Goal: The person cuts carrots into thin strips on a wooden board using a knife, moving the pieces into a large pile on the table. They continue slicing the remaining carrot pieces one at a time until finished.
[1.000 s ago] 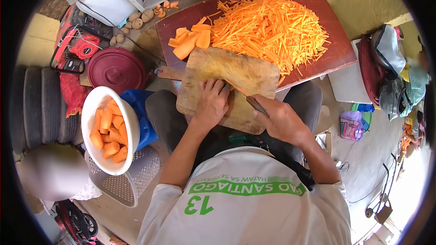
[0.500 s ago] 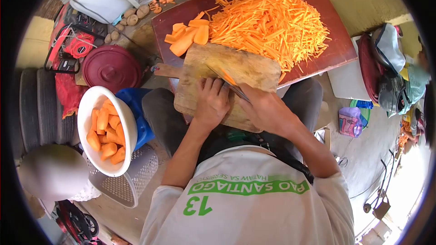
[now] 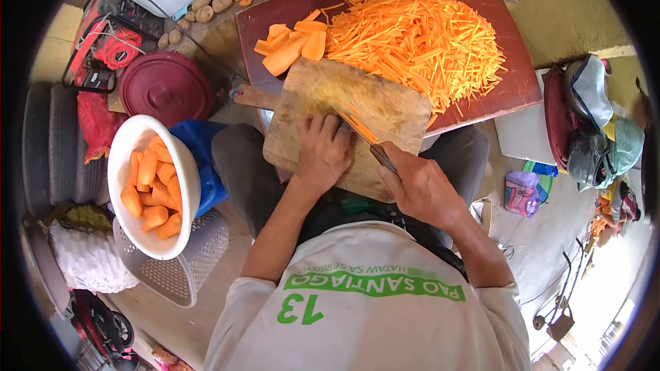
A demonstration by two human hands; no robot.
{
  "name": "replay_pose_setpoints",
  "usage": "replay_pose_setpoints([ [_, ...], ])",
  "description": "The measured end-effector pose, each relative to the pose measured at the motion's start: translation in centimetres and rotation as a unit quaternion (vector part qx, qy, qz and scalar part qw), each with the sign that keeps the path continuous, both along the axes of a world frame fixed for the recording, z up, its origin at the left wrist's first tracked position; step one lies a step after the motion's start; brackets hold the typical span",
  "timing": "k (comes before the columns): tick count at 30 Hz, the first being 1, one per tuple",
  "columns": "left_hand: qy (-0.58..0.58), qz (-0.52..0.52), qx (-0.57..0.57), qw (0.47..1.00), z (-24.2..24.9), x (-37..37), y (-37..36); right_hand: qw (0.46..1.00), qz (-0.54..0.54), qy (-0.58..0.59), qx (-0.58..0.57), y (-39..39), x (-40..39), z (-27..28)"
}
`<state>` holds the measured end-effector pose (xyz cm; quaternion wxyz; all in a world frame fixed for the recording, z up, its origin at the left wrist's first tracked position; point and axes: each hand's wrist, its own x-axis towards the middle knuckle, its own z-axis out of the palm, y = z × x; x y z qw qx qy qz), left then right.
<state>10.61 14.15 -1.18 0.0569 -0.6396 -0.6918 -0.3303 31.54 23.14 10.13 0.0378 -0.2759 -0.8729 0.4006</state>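
Observation:
A wooden cutting board (image 3: 392, 106) with a handle rests over my lap and against a dark red table. My right hand (image 3: 423, 187) is wrapped round the handle of a knife (image 3: 383, 157), its blade slanting up and left over the board. Thin orange strips lie along the blade. My left hand (image 3: 322, 148) presses on the board with fingers curled; anything beneath the fingertips is hidden. Beyond the board, a large heap of carrot strips (image 3: 419, 41) covers much of the table, with thicker carrot pieces (image 3: 289, 47) at its left.
At the left, a white basin (image 3: 118, 216) of peeled carrots stands by a blue container (image 3: 206, 158) and a grey perforated basket (image 3: 206, 247). A maroon lid (image 3: 165, 86) is behind it. Table (image 3: 519, 86) spans the front. Bags lie at the right.
My right hand and the knife handle have shifted slightly right and down, away from my left hand. The view has moved a little, and the blurred round shape at lower left is gone.

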Motion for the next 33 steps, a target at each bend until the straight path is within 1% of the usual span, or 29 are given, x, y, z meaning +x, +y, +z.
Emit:
replay_pose_setpoints([
  [3,0.014,0.003,-0.007,1.0,0.4,0.1,0.0,0.999,0.003,0.048,0.027,0.6,-1.7,-2.2],
  [6,0.012,0.008,-0.017,1.0,0.3,0.2,-0.3,0.998,0.034,0.033,0.051,1.8,-3.4,-3.1],
  [7,0.008,0.01,-0.019,1.0,0.2,0.0,-0.1,0.996,0.031,0.062,0.057,1.7,-3.1,-2.6],
  [9,0.001,0.004,0.015,1.0,0.1,-0.1,0.2,0.99,0.036,0.115,0.068,1.0,-1.8,-0.9],
  [10,-0.005,0.005,0.03,1.0,0.0,0.0,0.1,0.994,0.026,0.091,0.049,0.7,-1.3,-0.8],
  [12,-0.008,0.005,0.01,1.0,0.2,0.0,-0.1,0.999,-0.001,0.043,0.01,0.0,-0.5,-0.9],
  [15,0.005,0.002,0.002,1.0,0.3,0.0,0.0,0.998,0.014,0.057,0.035,1.0,-2.2,-2.4],
  [18,0.009,0.004,0.006,1.0,0.2,0.0,0.0,0.999,0.024,0.032,0.013,1.6,-2.5,-2.0],
  [21,-0.004,0.003,-0.013,1.0,0.4,0.0,-0.3,0.999,0.008,0.044,0.0,0.3,-0.6,-0.4],
  [24,-0.004,0.0,-0.025,1.0,0.5,-0.1,-0.5,0.996,-0.008,0.086,0.036,0.1,-0.9,-2.2],
  [26,-0.005,0.0,-0.018,1.0,0.5,0.1,-0.3,0.998,0.002,0.053,0.036,0.9,-1.4,-2.9],
  [27,-0.008,0.002,-0.015,1.0,0.2,0.1,-0.3,0.999,0.007,0.037,0.035,1.1,-1.5,-3.0],
  [30,-0.015,0.006,-0.002,1.0,0.1,0.0,-0.2,0.995,0.004,0.098,0.031,0.7,-1.3,-1.5],
  [33,-0.015,0.011,-0.008,1.0,0.3,0.1,-0.6,0.996,-0.002,0.077,0.041,0.3,-0.9,-2.4],
])
